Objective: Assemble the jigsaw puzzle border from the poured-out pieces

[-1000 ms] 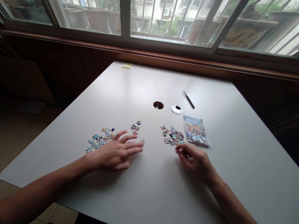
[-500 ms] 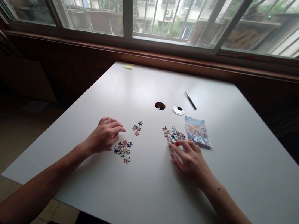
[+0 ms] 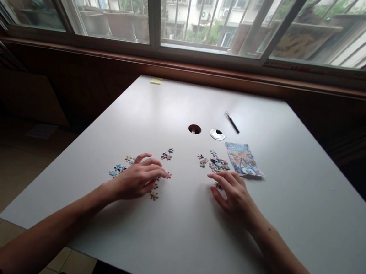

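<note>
While the small jigsaw pieces lie flat in loose groups, the red piece sits at the foremost fingertip of the left hand, whose fingers are loosely spread; whether they press on it I cannot tell. Partly behind that hand is the left pile, with a small cluster just beyond and a yellowish piece nearer the body. The right hand hovers or rests at the near edge of the right pile, thumb and fingers parted, a few pieces showing between them; contact is unclear. For handling pieces this thin, it would probably help to slide each with one light fingertip, keep the groups well apart, and lift the wrist so the sleeve of shadow hides less. Beside the right pile, the colourful packet has lettering across its top, too blurred to read. Farther over the counter lie a ring cap, a round hole and a pen, without readable writing.
</note>
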`<state>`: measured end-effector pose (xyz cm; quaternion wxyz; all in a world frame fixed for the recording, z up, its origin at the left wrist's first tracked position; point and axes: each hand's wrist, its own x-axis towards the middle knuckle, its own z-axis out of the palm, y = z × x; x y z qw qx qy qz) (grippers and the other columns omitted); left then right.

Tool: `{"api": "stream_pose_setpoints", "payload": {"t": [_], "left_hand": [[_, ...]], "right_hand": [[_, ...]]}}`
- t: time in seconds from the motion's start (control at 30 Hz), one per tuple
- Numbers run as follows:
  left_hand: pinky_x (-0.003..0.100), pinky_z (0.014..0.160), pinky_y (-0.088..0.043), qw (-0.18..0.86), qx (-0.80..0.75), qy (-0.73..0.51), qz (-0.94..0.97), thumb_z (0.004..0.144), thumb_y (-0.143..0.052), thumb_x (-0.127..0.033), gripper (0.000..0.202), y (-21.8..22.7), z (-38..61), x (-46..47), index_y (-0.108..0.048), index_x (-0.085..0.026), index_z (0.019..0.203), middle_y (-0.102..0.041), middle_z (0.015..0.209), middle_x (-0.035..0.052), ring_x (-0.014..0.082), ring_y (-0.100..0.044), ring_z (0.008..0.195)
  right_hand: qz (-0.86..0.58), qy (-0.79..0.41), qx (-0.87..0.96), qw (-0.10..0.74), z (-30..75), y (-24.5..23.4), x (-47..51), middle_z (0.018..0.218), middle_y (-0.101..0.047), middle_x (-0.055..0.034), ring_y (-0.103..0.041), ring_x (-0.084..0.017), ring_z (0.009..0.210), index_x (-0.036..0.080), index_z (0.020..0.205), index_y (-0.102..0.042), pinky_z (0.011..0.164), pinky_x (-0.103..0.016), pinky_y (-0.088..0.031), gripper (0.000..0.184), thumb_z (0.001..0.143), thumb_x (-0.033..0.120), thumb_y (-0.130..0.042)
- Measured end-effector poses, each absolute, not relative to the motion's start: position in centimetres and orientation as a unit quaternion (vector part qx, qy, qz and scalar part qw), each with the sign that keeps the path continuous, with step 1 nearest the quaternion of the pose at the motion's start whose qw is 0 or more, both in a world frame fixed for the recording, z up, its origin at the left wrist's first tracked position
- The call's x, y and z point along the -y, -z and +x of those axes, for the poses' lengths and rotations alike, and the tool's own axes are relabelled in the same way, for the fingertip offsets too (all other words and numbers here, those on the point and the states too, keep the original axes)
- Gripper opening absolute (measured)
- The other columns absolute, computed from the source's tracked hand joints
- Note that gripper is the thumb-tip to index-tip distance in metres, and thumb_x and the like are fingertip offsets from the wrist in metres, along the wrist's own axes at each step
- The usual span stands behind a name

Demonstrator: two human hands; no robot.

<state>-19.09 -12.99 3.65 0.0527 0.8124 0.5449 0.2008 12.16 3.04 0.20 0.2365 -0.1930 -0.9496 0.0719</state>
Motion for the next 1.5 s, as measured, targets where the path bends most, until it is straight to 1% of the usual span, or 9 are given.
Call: {"api": "stream_pose_setpoints", "payload": {"t": [0.17, 0.37, 0.57, 0.73, 0.9, 1.13, 1.23, 1.37, 1.5], "left_hand": [[0.043, 0.102, -0.034, 0.023, -0.591, -0.229, 0.773, 0.09, -0.046, -0.01, 0.023, -3.2, -20.1, 12.8, -0.065, -0.021, 0.097, -0.07, 0.102, 0.0034, 0.0218, -0.055, 0.106], [0.047, 0.11, -0.027, 0.039, -0.533, -0.135, 0.835, 0.092, -0.049, -0.021, 0.043, -3.2, -19.0, 12.8, -0.054, -0.028, 0.134, -0.057, 0.137, 0.0038, 0.0272, -0.043, 0.13], [0.047, 0.109, -0.03, 0.003, -0.603, -0.162, 0.781, 0.091, -0.05, -0.025, 0.023, -2.9, -19.4, 12.4, -0.064, -0.025, 0.109, -0.06, 0.132, 0.0041, 0.0277, -0.045, 0.127], [0.051, 0.119, -0.012, 0.029, -0.566, -0.109, 0.817, 0.09, -0.053, -0.036, 0.045, -2.7, -18.8, 12.0, -0.049, -0.026, 0.134, -0.043, 0.152, 0.0055, 0.0303, -0.03, 0.143], [0.048, 0.12, -0.013, 0.044, -0.566, -0.129, 0.813, 0.091, -0.049, -0.03, 0.031, -3.2, -18.7, 12.0, -0.055, -0.024, 0.121, -0.059, 0.135, 0.0045, 0.0255, -0.045, 0.132], [0.051, 0.121, -0.008, 0.051, -0.562, -0.117, 0.817, 0.088, -0.052, -0.028, 0.037, -3.5, -19.0, 11.8, -0.053, -0.024, 0.125, -0.049, 0.147, 0.0038, 0.0286, -0.034, 0.141], [0.051, 0.121, -0.008, 0.065, -0.537, -0.131, 0.831, 0.085, -0.052, -0.024, 0.029, -3.6, -18.9, 12.2, -0.059, -0.025, 0.113, -0.062, 0.133, 0.0012, 0.0264, -0.046, 0.131], [0.046, 0.115, -0.023, 0.053, -0.542, -0.177, 0.82, 0.085, -0.051, -0.02, 0.013, -3.7, -19.2, 12.4, -0.063, -0.024, 0.085, -0.073, 0.095, 0.0001, 0.0216, -0.06, 0.105], [0.048, 0.113, -0.024, 0.025, -0.589, -0.173, 0.789, 0.085, -0.052, -0.025, 0.021, -3.4, -19.5, 11.9, -0.06, -0.023, 0.105, -0.065, 0.125, 0.0053, 0.0266, -0.05, 0.125]], "right_hand": [[-0.19, -0.081, 0.95, 0.236, 12.1, -0.4, -3.0, 0.106, -0.065, -0.0093, -0.057, -0.026, 0.099, 0.022, 0.115, -0.06, 0.09, -0.044, -0.046, 0.025, 0.089, 0.02, -0.058], [-0.184, -0.091, 0.951, 0.232, 12.0, -0.4, -3.0, 0.104, -0.065, -0.009, -0.057, -0.026, 0.097, 0.023, 0.108, -0.06, 0.089, -0.044, -0.046, 0.02, 0.088, 0.02, -0.057], [-0.186, -0.093, 0.952, 0.226, 12.2, -0.3, -3.0, 0.104, -0.064, -0.0088, -0.058, -0.026, 0.096, 0.023, 0.104, -0.06, 0.087, -0.043, -0.045, 0.016, 0.088, 0.021, -0.057], [-0.182, -0.096, 0.954, 0.217, 12.2, -0.2, -2.9, 0.102, -0.063, -0.0088, -0.057, -0.025, 0.096, 0.022, 0.098, -0.057, 0.085, -0.041, -0.045, 0.008, 0.09, 0.022, -0.057], [-0.179, -0.097, 0.954, 0.221, 12.2, -0.3, -2.9, 0.102, -0.062, -0.0087, -0.056, -0.025, 0.096, 0.022, 0.096, -0.056, 0.085, -0.042, -0.044, 0.007, 0.09, 0.021, -0.056], [-0.177, -0.103, 0.954, 0.217, 12.1, -0.3, -2.9, 0.101, -0.063, -0.0086, -0.056, -0.025, 0.095, 0.022, 0.096, -0.056, 0.085, -0.042, -0.045, 0.006, 0.09, 0.021, -0.056], [-0.178, -0.105, 0.954, 0.217, 12.2, -0.4, -2.8, 0.101, -0.063, -0.0089, -0.057, -0.025, 0.095, 0.023, 0.096, -0.057, 0.084, -0.042, -0.045, 0.007, 0.09, 0.022, -0.055], [-0.186, -0.103, 0.952, 0.219, 12.2, -0.6, -2.8, 0.101, -0.064, -0.009, -0.057, -0.025, 0.095, 0.023, 0.095, -0.058, 0.084, -0.042, -0.046, 0.006, 0.089, 0.022, -0.056], [-0.186, -0.104, 0.953, 0.214, 12.2, -0.5, -2.7, 0.101, -0.063, -0.0086, -0.057, -0.025, 0.095, 0.022, 0.096, -0.056, 0.086, -0.042, -0.045, 0.006, 0.09, 0.021, -0.056]]}}
